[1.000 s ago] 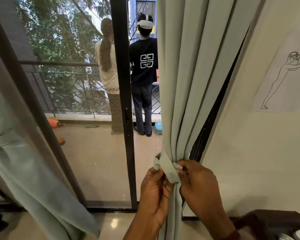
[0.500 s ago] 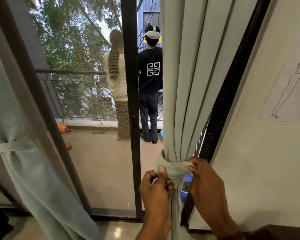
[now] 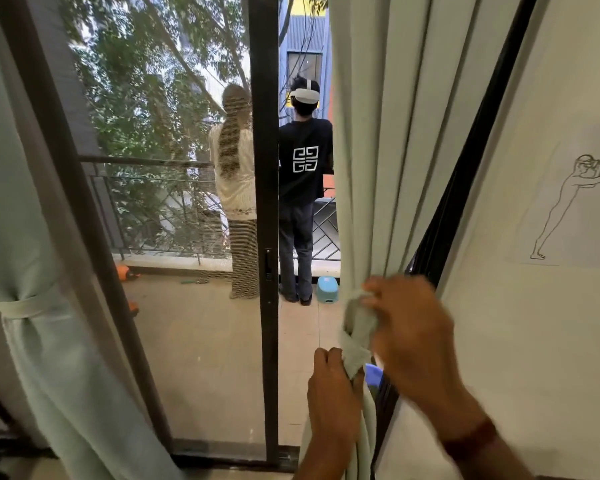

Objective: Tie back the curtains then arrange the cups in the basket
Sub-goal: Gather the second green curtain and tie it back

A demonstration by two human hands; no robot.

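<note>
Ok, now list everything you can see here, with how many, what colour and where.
right curtain: one, pale green, centre right, gathered at the hands
tie: one, pale green, round the right curtain
left curtain: one, pale green, left edge, held by a matching band
door frame: one, dark, centre
railing: one, dark, balcony edge
people: two, one in black, one in cream, backs turned, at the railing
stool: one, light blue, balcony floor
orange things: two, balcony floor, left
blue object: one, behind the right curtain, mostly hidden
drawing: one, black line figure, right wall
left hand: one, grips the tie's lower end
right hand: one, blurred, at the tie's top, grip unclear; dark red wristband
</note>
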